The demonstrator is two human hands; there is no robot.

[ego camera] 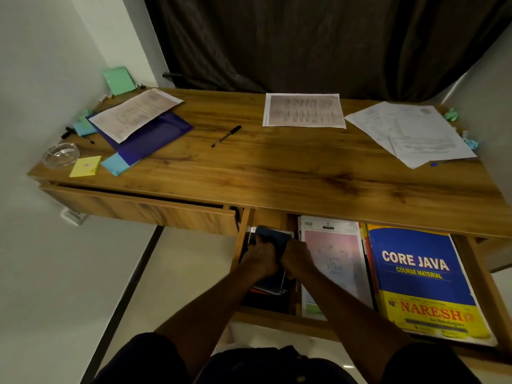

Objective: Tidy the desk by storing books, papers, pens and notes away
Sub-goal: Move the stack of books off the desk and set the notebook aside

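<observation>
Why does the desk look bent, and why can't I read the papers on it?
Head view: the wide-angle lens bows the desk edge; dim light leaves the papers soft and unreadable; the left hand and right hand at the notebook look smeared, yet the blue book cover reads clearly.

1. The wooden surface [277, 173] runs left to right.
2. Far left: a green pad [117, 80] leans on the wall.
3. Left: a blue folder [155, 134] with a paper [133, 116] on top. Near it lie blue notes [116, 164], a yellow pad [85, 166] and a glass dish [61, 155].
4. Middle: a black pen [226, 136].
5. Far, right of middle: a printed sheet [304, 110].
6. Right: overlapping sheets [415, 134], with green scraps [451, 115] at the far edge.
</observation>
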